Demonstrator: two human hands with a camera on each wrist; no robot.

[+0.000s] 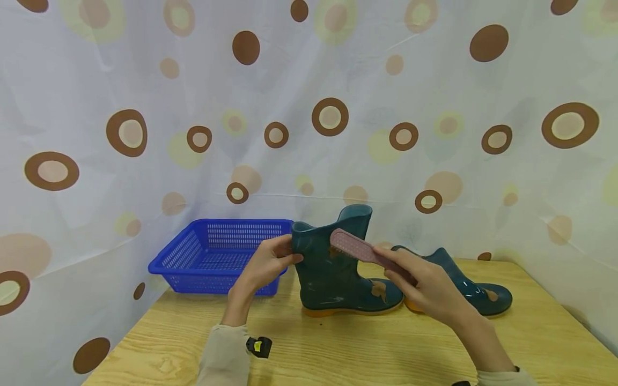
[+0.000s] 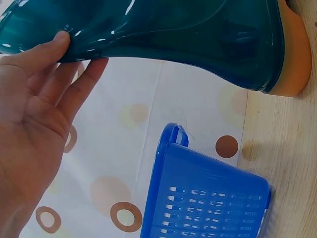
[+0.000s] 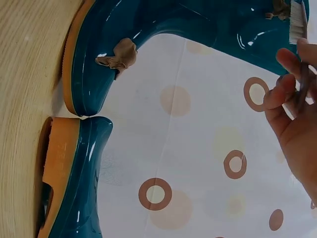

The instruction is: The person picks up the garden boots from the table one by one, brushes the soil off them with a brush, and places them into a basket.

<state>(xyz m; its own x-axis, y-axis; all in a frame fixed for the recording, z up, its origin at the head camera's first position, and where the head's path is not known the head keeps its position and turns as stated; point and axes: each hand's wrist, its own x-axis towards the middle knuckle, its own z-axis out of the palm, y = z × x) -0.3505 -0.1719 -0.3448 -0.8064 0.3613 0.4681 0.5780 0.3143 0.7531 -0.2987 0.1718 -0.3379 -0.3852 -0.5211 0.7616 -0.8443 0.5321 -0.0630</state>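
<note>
Your left hand (image 1: 263, 268) pinches the upright glossy teal boot's (image 1: 338, 273) shaft; its toe points right. Your right hand (image 1: 425, 289) grips the pink brush (image 1: 359, 249), long axis slanting up-left, bristles against the shaft, mid-table.

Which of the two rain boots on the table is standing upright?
The teal boot nearer the blue basket stands upright on its sole; the left hand pinches its top rim and the brush meets its shaft. The other boot, behind the right hand, lies on its side.
</note>
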